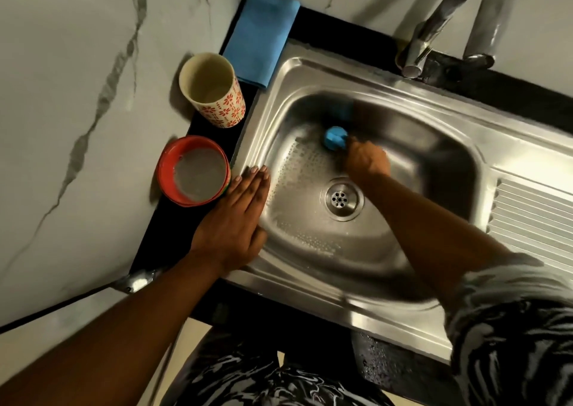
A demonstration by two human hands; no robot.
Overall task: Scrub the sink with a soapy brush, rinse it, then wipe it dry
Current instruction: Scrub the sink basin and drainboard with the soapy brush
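The steel sink (366, 300) fills the middle of the view, its basin floor wet with soapy droplets around the drain (341, 199). My right hand (366, 160) reaches into the basin and grips a blue brush (334, 137), which presses against the far part of the basin floor. The brush head is blurred. My left hand (235, 219) lies flat with straight fingers on the sink's left rim.
A red bowl (192, 173) of cloudy soapy water and a cream cup with red flowers (214, 89) stand on the black counter left of the sink. A folded blue cloth (260, 39) lies in the far corner. The tap (418, 52) rises behind; a drainboard (533, 216) lies right.
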